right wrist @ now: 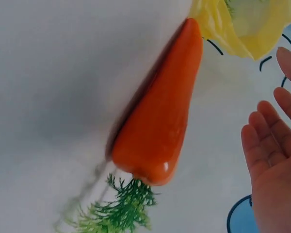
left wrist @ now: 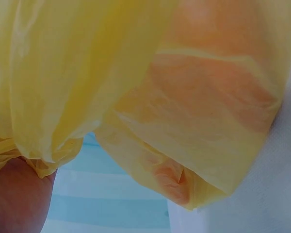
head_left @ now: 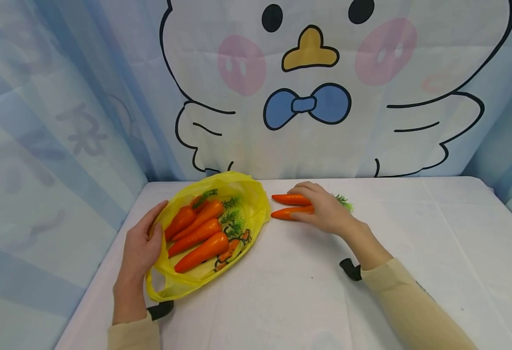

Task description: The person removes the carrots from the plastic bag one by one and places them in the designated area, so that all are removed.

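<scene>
At the left, a yellow plastic bag [head_left: 260, 197] lies with its mouth spread toward me and several orange carrots [head_left: 203, 252] with green tops inside. My left hand [head_left: 139, 250] grips its left rim, the plastic bunched at the hand in the left wrist view. On the table right of the bag are two more carrots, a far carrot [head_left: 287, 199] and a near carrot [head_left: 284, 214], their tips toward the bag. Over their thick ends hovers my right hand [head_left: 326, 209], partly hiding them. The right wrist view shows its fingers [right wrist: 266, 131] extended beside one carrot [right wrist: 157, 111], the palm bare.
A white cloth covers the table [head_left: 413, 233]. Behind it hangs a curtain [head_left: 317, 150] printed with a cartoon bird and a blue bow tie. Another blue-white curtain [head_left: 54, 194] borders the left side. Black straps [head_left: 350, 270] show at the wrists.
</scene>
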The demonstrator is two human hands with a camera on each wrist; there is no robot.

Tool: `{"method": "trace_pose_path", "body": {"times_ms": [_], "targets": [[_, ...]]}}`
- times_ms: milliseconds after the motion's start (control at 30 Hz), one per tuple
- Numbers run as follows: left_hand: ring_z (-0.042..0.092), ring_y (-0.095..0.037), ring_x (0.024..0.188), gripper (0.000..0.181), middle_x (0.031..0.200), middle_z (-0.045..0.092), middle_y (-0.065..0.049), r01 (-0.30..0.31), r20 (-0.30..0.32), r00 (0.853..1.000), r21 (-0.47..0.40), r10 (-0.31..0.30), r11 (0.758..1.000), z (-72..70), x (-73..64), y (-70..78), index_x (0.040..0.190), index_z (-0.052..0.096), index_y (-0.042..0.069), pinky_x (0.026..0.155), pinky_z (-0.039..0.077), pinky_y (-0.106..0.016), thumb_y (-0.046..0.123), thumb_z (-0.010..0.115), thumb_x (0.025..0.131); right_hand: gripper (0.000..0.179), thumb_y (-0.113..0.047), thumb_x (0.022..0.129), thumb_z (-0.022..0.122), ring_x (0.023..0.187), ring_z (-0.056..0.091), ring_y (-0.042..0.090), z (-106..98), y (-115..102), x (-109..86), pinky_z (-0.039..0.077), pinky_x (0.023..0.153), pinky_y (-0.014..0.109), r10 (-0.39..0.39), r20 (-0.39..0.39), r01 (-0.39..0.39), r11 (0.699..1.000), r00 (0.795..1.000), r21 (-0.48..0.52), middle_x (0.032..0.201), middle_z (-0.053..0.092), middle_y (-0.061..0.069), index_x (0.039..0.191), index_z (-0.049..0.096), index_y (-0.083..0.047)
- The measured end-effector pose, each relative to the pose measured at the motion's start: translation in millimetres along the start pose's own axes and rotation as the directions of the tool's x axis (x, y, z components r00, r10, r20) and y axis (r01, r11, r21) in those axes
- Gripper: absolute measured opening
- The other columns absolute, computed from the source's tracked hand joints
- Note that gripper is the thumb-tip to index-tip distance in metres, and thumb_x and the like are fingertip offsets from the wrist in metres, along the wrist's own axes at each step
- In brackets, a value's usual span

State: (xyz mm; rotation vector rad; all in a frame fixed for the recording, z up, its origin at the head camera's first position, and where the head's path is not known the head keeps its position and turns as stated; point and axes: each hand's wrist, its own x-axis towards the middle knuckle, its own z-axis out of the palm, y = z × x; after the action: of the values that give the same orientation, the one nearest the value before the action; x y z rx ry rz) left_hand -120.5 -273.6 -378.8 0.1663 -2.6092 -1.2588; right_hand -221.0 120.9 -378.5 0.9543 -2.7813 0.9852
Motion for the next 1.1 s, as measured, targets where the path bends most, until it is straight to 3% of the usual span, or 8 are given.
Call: {"method": "trace_pose_path", "body": {"times_ms": [200,633,933,1100], "targets": [[0.039,-0.032,0.141,0.05,0.155,0.044,-0.009,-0.004,-0.002,1.0,0.006,0.004,1.0,-0.2,0.2,-0.3,0.155,0.044,0.02,0.113,0.034,-0.053,0.008,0.041,0.106,0.047,-0.023,0.091,0.077,0.133,0.045,0.03,12.0,-16.1,9.2,0.04,0.109,0.051,-0.025,0.006,0.024,0.999,1.0,0.031,0.144,0.052,0.009,0.134,0.063,-0.01],[0.039,-0.031,0.141,0.05,0.155,0.044,-0.008,0.001,-0.003,1.0,0.008,-0.001,1.0,-1.0,0.1,0.2,0.155,0.043,0.02,0.113,0.035,-0.053,0.008,0.041,0.106,0.049,-0.019,0.09,0.078,0.131,0.048,0.029,45.3,-42.6,27.3,0.044,0.106,0.045,-0.152,-0.017,0.153,0.982,0.988,0.11,0.141,0.053,0.011,0.134,0.061,-0.005],[0.039,-0.031,0.141,0.051,0.155,0.043,-0.007,0.011,-0.003,1.0,0.01,-0.011,1.0,-0.9,0.9,0.4,0.155,0.043,0.021,0.112,0.036,-0.052,0.008,0.041,0.106,0.046,-0.023,0.093,0.075,0.132,0.047,0.025,60.1,-60.7,36.9,0.041,0.11,0.044,-0.123,0.014,0.12,0.985,0.992,0.122,0.142,0.053,0.006,0.135,0.061,-0.011],[0.039,-0.031,0.141,0.051,0.155,0.044,-0.007,-0.002,-0.005,1.0,0.004,0.002,1.0,-0.9,0.4,-0.1,0.155,0.044,0.02,0.113,0.035,-0.053,0.007,0.041,0.106,0.046,-0.023,0.092,0.076,0.128,0.049,0.023,70.2,-68.5,42.8,0.041,0.11,0.041,-0.161,0.024,0.156,0.979,0.987,0.128,0.138,0.055,0.005,0.134,0.062,-0.01]]}}
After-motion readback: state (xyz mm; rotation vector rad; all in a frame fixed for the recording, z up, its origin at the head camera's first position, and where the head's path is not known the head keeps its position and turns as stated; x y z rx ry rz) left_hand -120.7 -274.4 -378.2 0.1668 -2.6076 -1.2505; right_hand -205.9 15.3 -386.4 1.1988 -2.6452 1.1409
